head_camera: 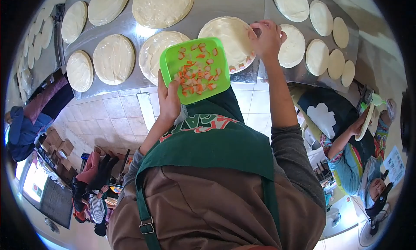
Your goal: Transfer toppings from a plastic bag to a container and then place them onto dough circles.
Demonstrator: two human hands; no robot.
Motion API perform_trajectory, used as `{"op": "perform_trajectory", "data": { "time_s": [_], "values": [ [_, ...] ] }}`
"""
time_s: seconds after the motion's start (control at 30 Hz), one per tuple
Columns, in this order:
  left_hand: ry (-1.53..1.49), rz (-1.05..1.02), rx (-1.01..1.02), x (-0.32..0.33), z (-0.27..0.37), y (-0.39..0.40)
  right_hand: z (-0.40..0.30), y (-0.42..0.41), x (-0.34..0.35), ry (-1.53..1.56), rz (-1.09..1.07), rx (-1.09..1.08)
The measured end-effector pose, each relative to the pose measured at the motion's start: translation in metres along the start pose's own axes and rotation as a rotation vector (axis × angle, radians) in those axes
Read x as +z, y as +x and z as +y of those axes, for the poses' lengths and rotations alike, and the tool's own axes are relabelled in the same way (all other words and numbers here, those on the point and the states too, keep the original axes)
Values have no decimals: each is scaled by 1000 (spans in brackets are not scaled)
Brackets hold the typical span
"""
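My left hand (169,99) grips a bright green plastic tray (169,63) by its near left side. Small red-and-white chunks, like crab stick (195,79), are scattered inside it. The tray overlaps a cream-coated dough round (149,55). My right hand (268,39) is at the right edge of another coated dough round (224,32), thumb and fingers curled together. Whether a chunk is between those fingertips is hidden. Several chunks (241,66) lie along that round's near right rim.
More dough rounds (113,59) lie on the metal table (214,6), including plainer ones (336,64) at the right. At my right, a co-worker (351,165) holds a dough round (364,121) and a pale green tool (377,99). Other people (92,191) stand behind on the left.
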State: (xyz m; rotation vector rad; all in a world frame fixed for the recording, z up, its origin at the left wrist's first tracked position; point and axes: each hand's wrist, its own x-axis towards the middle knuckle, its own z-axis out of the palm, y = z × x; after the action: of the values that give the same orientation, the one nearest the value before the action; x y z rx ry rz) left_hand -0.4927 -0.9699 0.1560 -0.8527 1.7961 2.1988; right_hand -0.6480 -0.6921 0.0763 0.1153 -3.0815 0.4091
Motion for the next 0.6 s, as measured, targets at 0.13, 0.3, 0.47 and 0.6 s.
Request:
{"op": "perform_trajectory", "data": {
  "time_s": [0.13,0.3,0.47,0.6],
  "values": [
    [-6,-11,13,2,4,-2,-7,4,0,5,-22,-63],
    [-43,-13,5,1,0,-5,-48,-3,-48,334,-45,-124],
    [-38,-40,33,1,3,-3,-102,-36,-69,202,-196,-446],
    [-100,-38,15,4,7,-6,-109,-45,-60,34,-110,-570]
  ]
}}
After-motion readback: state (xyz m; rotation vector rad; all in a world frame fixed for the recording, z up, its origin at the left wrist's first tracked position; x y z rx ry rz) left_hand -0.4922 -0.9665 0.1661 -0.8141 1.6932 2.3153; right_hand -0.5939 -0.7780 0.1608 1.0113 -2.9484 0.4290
